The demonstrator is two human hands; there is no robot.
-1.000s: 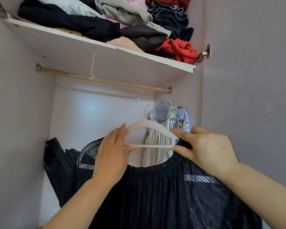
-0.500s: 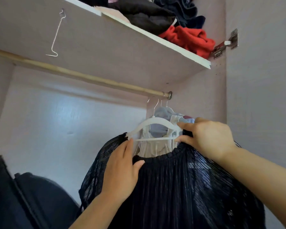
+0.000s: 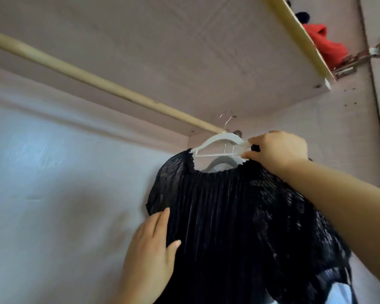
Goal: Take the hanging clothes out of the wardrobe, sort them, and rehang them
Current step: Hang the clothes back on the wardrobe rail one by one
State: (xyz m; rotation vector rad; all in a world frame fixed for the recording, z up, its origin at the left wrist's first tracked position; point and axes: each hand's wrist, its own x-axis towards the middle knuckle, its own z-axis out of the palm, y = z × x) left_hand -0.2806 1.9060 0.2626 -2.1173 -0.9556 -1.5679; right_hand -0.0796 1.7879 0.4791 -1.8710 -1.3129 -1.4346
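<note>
Raised since the earlier frame, the right hand (image 3: 276, 152) is now up by the wooden rail (image 3: 97, 82), pinching the right end of the white hanger (image 3: 215, 143) together with the neckline of the black pleated top (image 3: 228, 216). The left hand (image 3: 151, 251) has slid down from the collar and lies flat, fingers straight, on the top's left side. The hanger's hook reaches the rail's right end; whether it is hooked on, I cannot tell. Just behind hangs a second hanger (image 3: 223, 162). A red garment (image 3: 325, 44) lies on the shelf (image 3: 298, 40) above.
</note>
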